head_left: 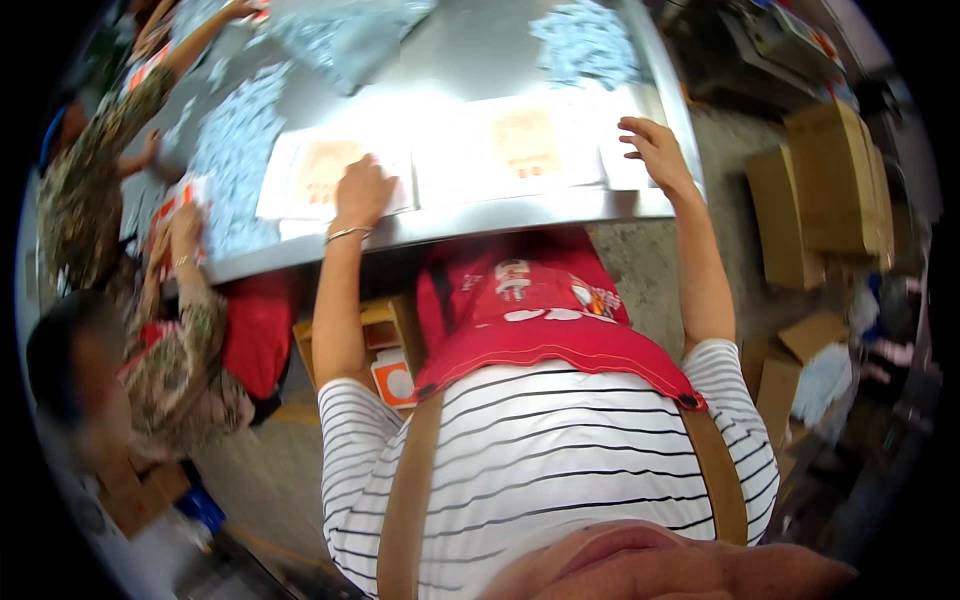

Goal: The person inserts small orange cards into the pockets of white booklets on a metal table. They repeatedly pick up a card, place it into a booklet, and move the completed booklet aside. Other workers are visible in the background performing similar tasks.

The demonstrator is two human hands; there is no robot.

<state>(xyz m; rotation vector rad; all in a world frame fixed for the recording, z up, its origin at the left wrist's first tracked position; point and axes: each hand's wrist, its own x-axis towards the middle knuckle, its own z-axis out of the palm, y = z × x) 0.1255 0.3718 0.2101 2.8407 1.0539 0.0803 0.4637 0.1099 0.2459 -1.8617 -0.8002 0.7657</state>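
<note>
At the centre of the frame we find the left hand palm down on the right part of the left white packet, which bears orange print and lies at the near edge of the table. Whether its grip pinches the packet we cannot tell; the fingertips are lost in glare. The right hand, right of centre, has its fingers parted and slightly bent, holding nothing that we can see, beside the right white packet. Between the hands lies the middle white packet, also printed in orange.

We judge the step in hand to be positioning flat packets; moving the left one would call for a firm hold at its edge.

Further out, we note a left blue pile crowding that packet, a right blue pile at the upper right, and a clear plastic bag at the top. Glare obscures the packet edges. At the left of the frame, a co-worker's hand touches an orange-and-white packet. Cardboard boxes stand at the right, off the table.
</note>
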